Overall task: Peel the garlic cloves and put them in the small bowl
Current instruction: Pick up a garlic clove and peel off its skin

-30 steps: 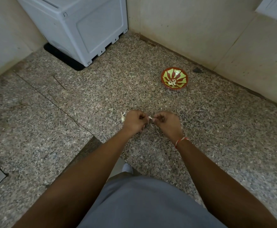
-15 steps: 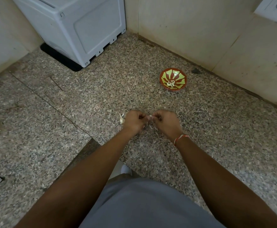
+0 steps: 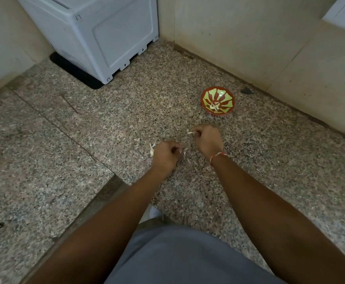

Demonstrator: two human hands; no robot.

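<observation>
Head view: the right hand (image 3: 208, 140) pinches a pale sliver, clove or skin I cannot tell, near the small bowl (image 3: 217, 101), which holds peeled cloves (image 3: 214, 106). To finish well, carry it right over the rim before releasing. The left hand (image 3: 165, 155) is fisted low over the floor (image 3: 85, 140); its contents are hidden. More garlic (image 3: 151, 150) lies just left.

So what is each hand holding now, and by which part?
Right hand pinches a pale garlic scrap at one end. Left hand is closed on garlic, mostly hidden; the grip point cannot be told.
</observation>
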